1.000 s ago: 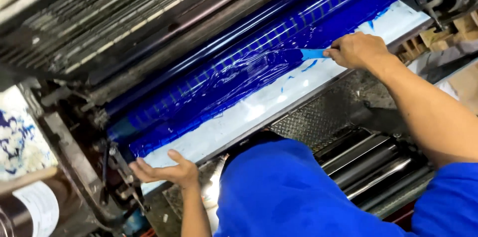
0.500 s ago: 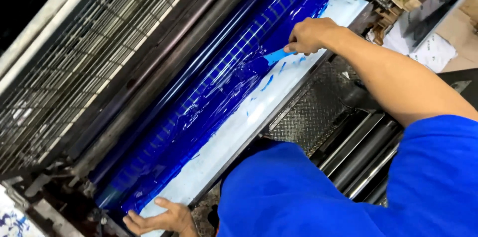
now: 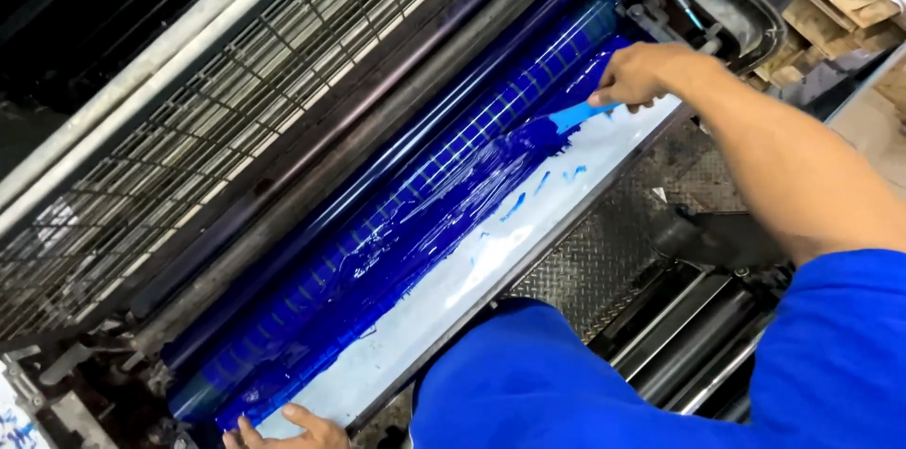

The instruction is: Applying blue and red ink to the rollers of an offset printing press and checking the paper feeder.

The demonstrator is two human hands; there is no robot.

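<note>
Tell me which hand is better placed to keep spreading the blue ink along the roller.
Right. The right hand holds the blue spatula with its blade in the ink by the roller. The left hand rests empty-looking on the tray at its near end.

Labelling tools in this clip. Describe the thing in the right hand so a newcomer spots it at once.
Find the long roller coated in glossy dark blue ink, running diagonally across the press, with a pale tray along its near side. Follow it to its far right end, where the right hand meets the ink. The small flat scraper blade poking from its fingers is light blue, far paler than the ink around it.
</note>
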